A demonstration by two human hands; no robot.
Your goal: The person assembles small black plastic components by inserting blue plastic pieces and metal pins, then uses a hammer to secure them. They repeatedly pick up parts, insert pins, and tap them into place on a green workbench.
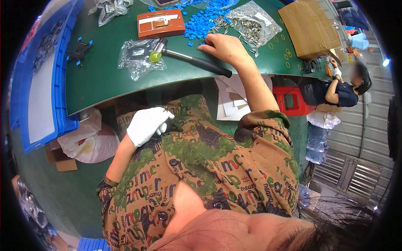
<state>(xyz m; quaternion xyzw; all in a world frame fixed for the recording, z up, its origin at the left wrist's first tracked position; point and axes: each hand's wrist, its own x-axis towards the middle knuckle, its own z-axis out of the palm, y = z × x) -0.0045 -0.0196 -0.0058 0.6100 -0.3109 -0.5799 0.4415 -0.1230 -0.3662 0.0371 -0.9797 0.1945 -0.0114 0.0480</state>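
Observation:
My left hand (147, 126), in a white glove, is held low in front of my body. Its fingers are curled round a small black part (171, 125), mostly hidden by the glove and dark against my patterned shirt. Bare and reaching over the green table, my right hand (226, 48) has its fingers bent together at the near edge of a pile of small blue plastic pieces (201, 24). What lies between those fingertips is too small to make out. Just right of this hand, small metal pins (250, 30) spill from a clear plastic bag (268, 26).
A black-handled hammer (197, 60) lies beside a bagged part (136, 53). Behind them stands a reddish-brown box (161, 26). A black frame with blue corners (79, 51) sits near a blue crate (63, 90). At right are a cardboard box (307, 29) and a co-worker (341, 90).

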